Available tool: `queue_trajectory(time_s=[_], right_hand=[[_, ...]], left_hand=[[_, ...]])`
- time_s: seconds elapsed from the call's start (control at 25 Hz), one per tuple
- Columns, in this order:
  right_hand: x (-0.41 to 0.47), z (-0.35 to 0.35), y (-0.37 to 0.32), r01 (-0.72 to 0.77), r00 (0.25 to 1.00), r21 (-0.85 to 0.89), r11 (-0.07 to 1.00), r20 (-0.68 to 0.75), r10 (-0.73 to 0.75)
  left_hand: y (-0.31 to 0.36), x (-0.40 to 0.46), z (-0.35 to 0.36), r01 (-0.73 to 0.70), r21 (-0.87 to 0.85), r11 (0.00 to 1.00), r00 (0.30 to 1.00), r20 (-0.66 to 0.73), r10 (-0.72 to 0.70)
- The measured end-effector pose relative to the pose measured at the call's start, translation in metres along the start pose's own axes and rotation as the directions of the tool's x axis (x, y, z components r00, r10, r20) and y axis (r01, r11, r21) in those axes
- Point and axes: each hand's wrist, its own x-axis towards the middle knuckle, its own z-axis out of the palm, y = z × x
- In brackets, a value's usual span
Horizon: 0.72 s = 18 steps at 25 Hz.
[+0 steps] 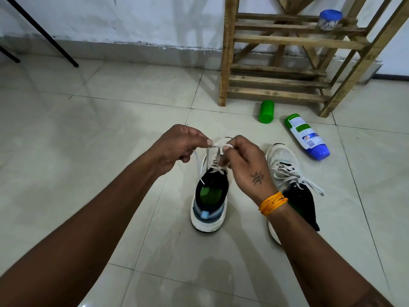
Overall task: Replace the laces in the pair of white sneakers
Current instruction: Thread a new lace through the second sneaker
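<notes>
Two white sneakers stand on the tiled floor, toes pointing away from me. The left sneaker (pixel 209 204) has a black collar and a green insole. Above its tongue my left hand (pixel 179 147) and my right hand (pixel 245 165) each pinch part of its white lace (pixel 218 145), which is stretched short between the fingertips. A free end of that lace hangs down the sneaker's left side. The right sneaker (pixel 285 165) stands beside my right wrist, partly hidden by my forearm, its white lace (pixel 296 178) threaded and lying loose.
A green cap (pixel 266 111) and a white bottle with a blue base (pixel 306 136) lie on the floor behind the sneakers. A wooden rack (pixel 276 69) stands against the wall, with a blue-lidded jar (pixel 329 19) on it. Black metal legs (pixel 44 34) cross the far left.
</notes>
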Motion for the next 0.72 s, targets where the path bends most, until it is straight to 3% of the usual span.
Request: queue_trajectory(time_s=[0.08,0.16,0.24,0.36,0.44,0.52,0.6,0.72], right_hand=[[0.002,-0.010,0.002,-0.073,0.996,0.064,0.995,-0.037,0.076],[0.004,-0.021,0.016,-0.065,0.993,-0.071,0.995,-0.107,0.057],[0.004,-0.031,0.037,-0.091,0.994,-0.298,0.950,-0.090,0.066],[-0.006,-0.037,0.070,-0.080,0.990,-0.666,0.741,0.036,0.139],[-0.012,-0.035,0.078,-0.072,0.972,-0.763,0.642,0.089,0.216],[-0.014,-0.030,0.080,-0.038,0.969,-0.740,0.672,0.137,0.205],[-0.014,-0.023,0.076,0.000,0.976,-0.613,0.790,0.171,0.133],[-0.008,-0.011,0.068,-0.020,0.982,-0.425,0.905,0.162,0.097]], left_hand=[[-0.001,-0.002,-0.004,-0.073,0.102,0.992,0.996,-0.038,0.077],[-0.011,0.000,-0.009,-0.101,0.224,0.969,0.988,-0.092,0.125],[-0.030,0.003,-0.014,-0.095,0.295,0.951,0.972,-0.180,0.153],[-0.061,0.005,-0.021,-0.043,0.372,0.927,0.939,-0.301,0.164],[-0.080,0.005,-0.023,0.003,0.491,0.871,0.954,-0.262,0.145],[-0.094,0.004,-0.022,0.017,0.604,0.797,0.972,-0.195,0.127],[-0.099,0.003,-0.017,-0.033,0.662,0.749,0.970,-0.160,0.184],[-0.088,0.008,0.003,-0.188,0.562,0.805,0.965,-0.048,0.258]])
